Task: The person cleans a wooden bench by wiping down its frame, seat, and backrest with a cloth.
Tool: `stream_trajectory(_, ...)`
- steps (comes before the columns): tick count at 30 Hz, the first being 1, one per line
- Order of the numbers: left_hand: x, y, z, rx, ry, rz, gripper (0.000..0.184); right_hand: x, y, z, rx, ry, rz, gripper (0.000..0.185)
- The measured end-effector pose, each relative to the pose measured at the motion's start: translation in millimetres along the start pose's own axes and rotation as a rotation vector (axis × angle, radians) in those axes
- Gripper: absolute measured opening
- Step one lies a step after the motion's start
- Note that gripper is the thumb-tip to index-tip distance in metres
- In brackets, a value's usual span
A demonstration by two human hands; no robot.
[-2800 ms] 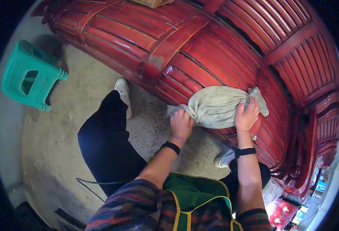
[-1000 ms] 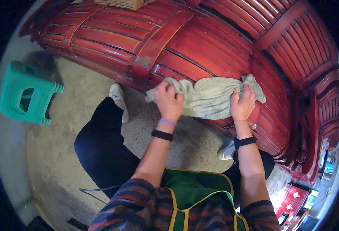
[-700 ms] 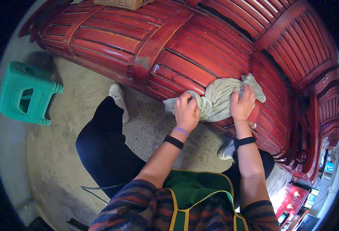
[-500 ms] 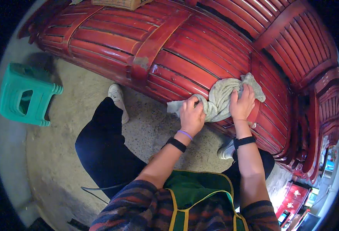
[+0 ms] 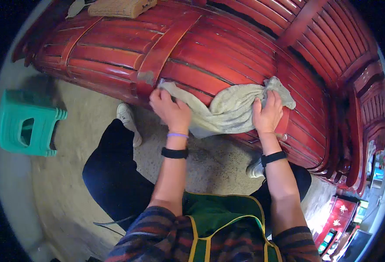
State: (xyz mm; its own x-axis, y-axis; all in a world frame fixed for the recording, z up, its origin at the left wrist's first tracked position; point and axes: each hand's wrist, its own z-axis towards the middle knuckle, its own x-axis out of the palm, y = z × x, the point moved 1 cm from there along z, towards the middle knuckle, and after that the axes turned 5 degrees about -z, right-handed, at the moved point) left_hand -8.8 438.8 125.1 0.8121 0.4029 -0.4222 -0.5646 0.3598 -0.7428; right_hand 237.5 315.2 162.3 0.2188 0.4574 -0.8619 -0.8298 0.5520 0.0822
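Observation:
A grey-green cloth (image 5: 229, 109) lies over the front edge of a red slatted wooden bench (image 5: 240, 56), partly spread and hanging in folds. At its left end, my left hand (image 5: 171, 111) grips a corner, with the fingers curled over it. My right hand (image 5: 268, 111) holds the bunched right part of the cloth against the seat, fingers bent over the fabric. Some fingertips of both hands are hidden by the folds.
On the left, a green plastic stool (image 5: 28, 124) stands on the concrete floor (image 5: 83, 174). A woven wicker item (image 5: 118, 8) rests on the bench's far left. The slatted backrest (image 5: 332, 48) rises behind the seat. My white shoes (image 5: 129, 120) are below the bench edge.
My left hand has moved left and slightly up, pulling the cloth from a twisted bunch into a wider spread. My right hand has shifted only slightly left. The whole view has tilted a little.

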Motion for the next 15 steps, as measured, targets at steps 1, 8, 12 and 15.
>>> stream_trajectory(1, -3.0, 1.0, 10.9, 0.025, 0.048, 0.097, 0.031, 0.3, 0.0, -0.6, 0.002, -0.002, 0.002, 0.053)
stream_trajectory(8, -12.1, 0.3, 32.8, 0.109, 0.225, 0.372, 0.029, -0.4, -0.3, -0.9, -0.004, -0.013, -0.002, 0.054)
stream_trajectory(12, -21.0, -9.6, 49.3, 0.187, 0.376, 0.464, 0.025, -2.4, -1.0, -1.3, 0.004, -0.016, 0.014, 0.053)
stream_trajectory(15, -16.7, -11.3, 53.0, 0.320, 0.420, 0.458, 0.023, -4.6, -0.7, -1.0, 0.012, -0.013, 0.038, 0.055)
